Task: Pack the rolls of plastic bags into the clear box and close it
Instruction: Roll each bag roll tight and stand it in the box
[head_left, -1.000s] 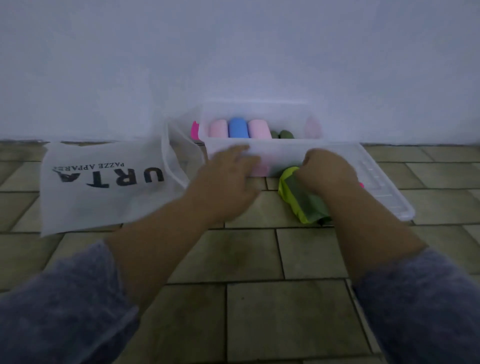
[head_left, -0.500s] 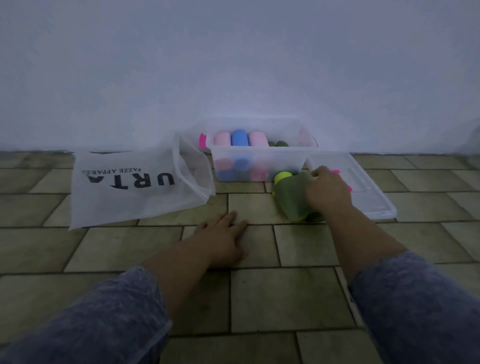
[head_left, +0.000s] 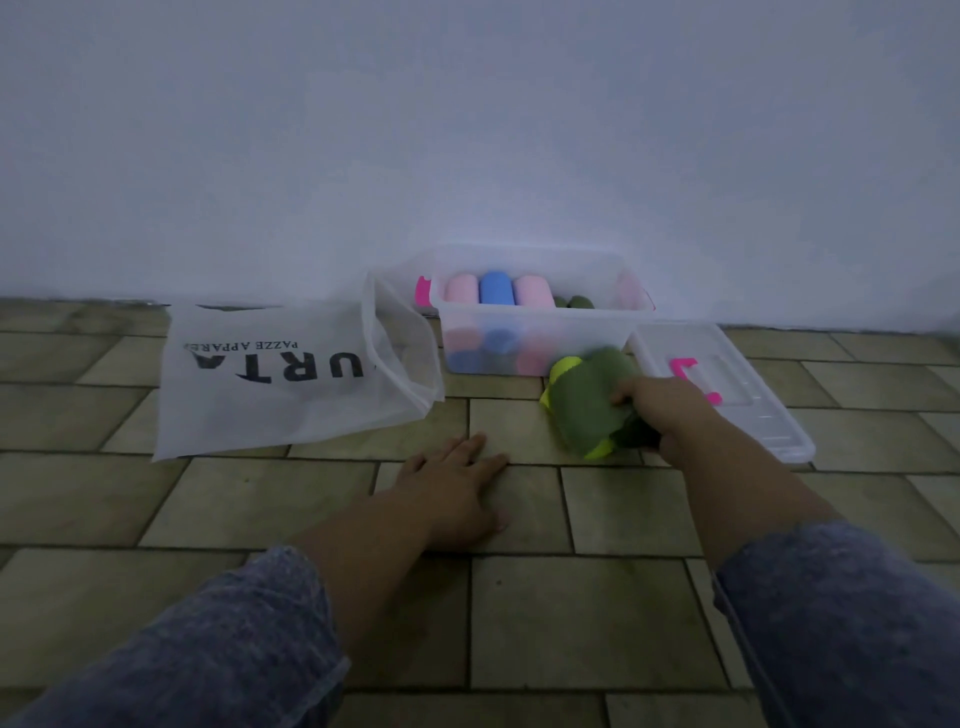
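Note:
The clear box (head_left: 540, 319) stands open against the wall, holding pink rolls (head_left: 531, 292), a blue roll (head_left: 496, 287) and dark green rolls (head_left: 576, 302). In front of it on the floor lie green rolls (head_left: 584, 397) with yellow-green ends. My right hand (head_left: 657, 410) is closed on these green rolls. The clear lid (head_left: 727, 395), with pink clips, lies flat to the right of the box. My left hand (head_left: 452, 483) rests flat on the tiles with fingers spread, holding nothing.
A white fabric bag (head_left: 291, 371) with black lettering lies open-mouthed on the floor left of the box. A white wall (head_left: 467, 130) rises directly behind the box. The floor is olive tiles (head_left: 571, 623).
My left hand has left the box front and come down flat on the floor. My right hand has stayed on the green rolls. The view has pulled back from the box.

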